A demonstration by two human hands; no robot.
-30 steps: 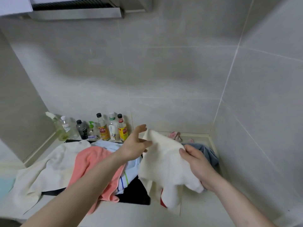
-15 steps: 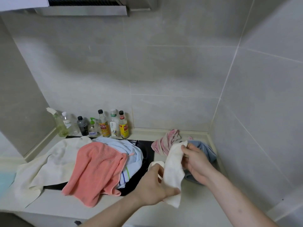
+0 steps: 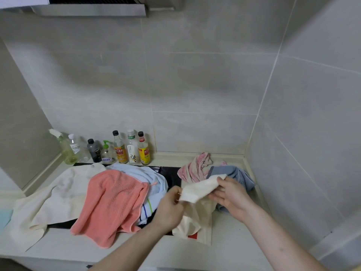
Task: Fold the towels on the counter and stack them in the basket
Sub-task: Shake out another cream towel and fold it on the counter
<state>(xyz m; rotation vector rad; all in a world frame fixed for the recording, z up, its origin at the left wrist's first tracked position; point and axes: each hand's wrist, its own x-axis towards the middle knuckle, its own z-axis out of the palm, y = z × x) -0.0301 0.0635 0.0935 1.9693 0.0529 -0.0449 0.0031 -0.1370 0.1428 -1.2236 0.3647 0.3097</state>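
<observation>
Over the right end of the counter [image 3: 230, 237], both hands work a small cream towel [image 3: 201, 187], holding it up off the surface between them. The left hand [image 3: 170, 210] pinches the cloth's near left edge between thumb and fingertips, and the right hand [image 3: 230, 196] is closed on its far upper edge, thumb on top and fingers curled beneath. Between the two grips the cloth runs as a loose band, while the rest sags in soft folds down to the counter, where a red patch shows near its lowest hem. From that drape it looks light, limp and thin, with no stiffness to keep a crease, so it will probably need to be laid flat or held taut at two corners along one edge, then brought over to meet the opposite edge. Holding at the corners rather than mid-cloth should keep the fold square; bunched grips would likely leave it lopsided. It is not fragile and does not look slippery. Other towels wait unfolded: a coral waffle towel [image 3: 111, 204] lying over a light blue towel [image 3: 150, 180] and a large cream towel [image 3: 48, 200] on the left, with a pink-and-white cloth [image 3: 195, 169] and a grey-blue cloth [image 3: 238, 173] crumpled just behind the hands. No basket is in view.
</observation>
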